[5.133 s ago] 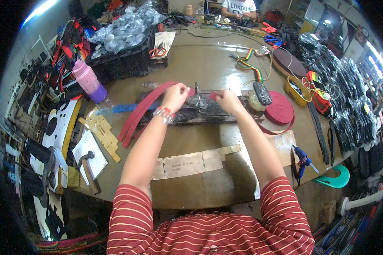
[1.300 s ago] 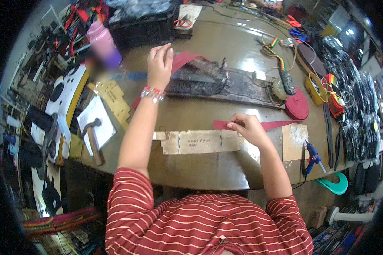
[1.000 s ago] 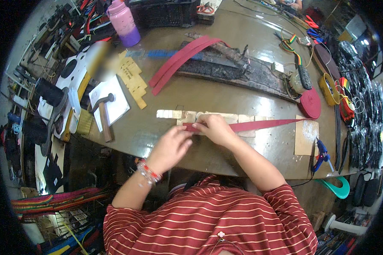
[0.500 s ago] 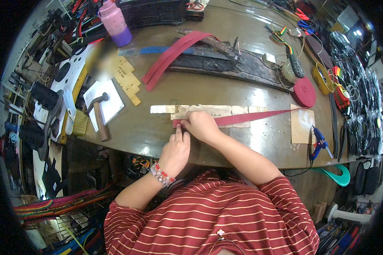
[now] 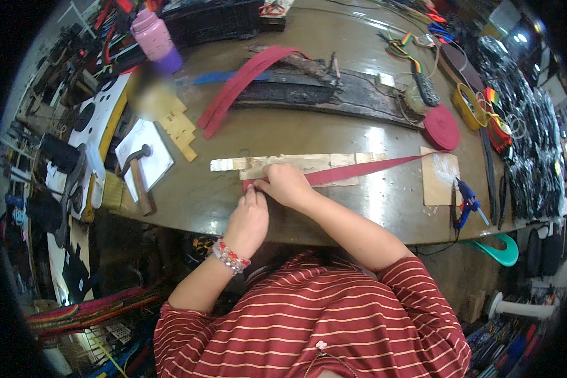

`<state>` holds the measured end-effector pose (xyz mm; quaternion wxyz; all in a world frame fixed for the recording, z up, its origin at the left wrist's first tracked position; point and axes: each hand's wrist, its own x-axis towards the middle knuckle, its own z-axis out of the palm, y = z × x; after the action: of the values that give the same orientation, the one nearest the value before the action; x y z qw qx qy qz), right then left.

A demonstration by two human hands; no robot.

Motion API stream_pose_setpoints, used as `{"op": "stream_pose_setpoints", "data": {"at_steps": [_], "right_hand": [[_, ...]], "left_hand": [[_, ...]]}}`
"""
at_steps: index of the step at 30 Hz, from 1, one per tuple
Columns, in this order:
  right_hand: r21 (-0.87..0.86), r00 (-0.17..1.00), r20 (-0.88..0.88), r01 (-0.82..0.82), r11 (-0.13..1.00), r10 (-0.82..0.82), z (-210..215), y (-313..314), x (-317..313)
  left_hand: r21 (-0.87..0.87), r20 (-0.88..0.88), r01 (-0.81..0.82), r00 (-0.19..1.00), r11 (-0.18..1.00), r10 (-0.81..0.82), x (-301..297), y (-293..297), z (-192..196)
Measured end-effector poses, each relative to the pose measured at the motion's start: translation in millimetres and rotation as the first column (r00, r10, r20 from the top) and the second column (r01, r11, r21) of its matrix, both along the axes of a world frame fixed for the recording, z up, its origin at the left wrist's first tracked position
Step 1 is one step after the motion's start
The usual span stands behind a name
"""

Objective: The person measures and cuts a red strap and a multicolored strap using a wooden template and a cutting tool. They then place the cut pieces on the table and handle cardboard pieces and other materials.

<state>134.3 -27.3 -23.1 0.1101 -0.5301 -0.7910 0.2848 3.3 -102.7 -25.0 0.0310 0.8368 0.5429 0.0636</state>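
Note:
A dark red webbing strap point(image 5: 353, 171) lies along a tan cardboard strip point(image 5: 258, 162) with worn, taped edges. Its left end sits under my fingers near the table's front edge. My left hand point(image 5: 248, 220), a beaded bracelet at the wrist, pinches that end from the near side. From the right, my right hand point(image 5: 287, 186) has its fingers curled down on the same end, thumb close to the left fingertips. My fingers hide part of the end. Toward the right the strap runs to a red webbing roll point(image 5: 441, 128).
A blue glue gun point(image 5: 468, 203) stands beside a glue-smeared cardboard piece point(image 5: 438, 189) at right. A hammer point(image 5: 140, 179) lies on white paper point(image 5: 162, 151) at left. Behind the strip are a dark worn board point(image 5: 296, 97), folded red webbing point(image 5: 233, 91) and a pink-purple bottle point(image 5: 154, 39).
The whole view has shifted, so the table's things appear a little farther left. Both hands remain on the strap's end, with only slight finger movement.

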Motion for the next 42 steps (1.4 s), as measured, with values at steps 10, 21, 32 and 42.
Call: {"op": "stream_pose_setpoints", "data": {"at_steps": [10, 21, 32, 42], "right_hand": [[-0.070, 0.973, 0.181, 0.156, 0.985, -0.141, 37, -11, 176], [-0.082, 0.954, 0.212, 0.232, 0.969, -0.211, 11, -6, 197], [-0.237, 0.954, 0.217, 0.257, 0.937, -0.207, 19, 4, 195], [-0.109, 0.991, 0.124, 0.061, 0.992, -0.047, 59, 28, 184]], "left_hand": [[-0.056, -0.238, -0.046, 0.971, 0.997, 0.032, 16, 1, 8], [-0.040, -0.320, -0.007, 0.947, 0.999, -0.006, 17, 4, 14], [0.024, -0.286, 0.015, 0.958, 1.000, -0.007, 16, 10, 7], [0.242, 0.393, 0.510, 0.727, 0.826, -0.564, 63, 112, 49]]}}
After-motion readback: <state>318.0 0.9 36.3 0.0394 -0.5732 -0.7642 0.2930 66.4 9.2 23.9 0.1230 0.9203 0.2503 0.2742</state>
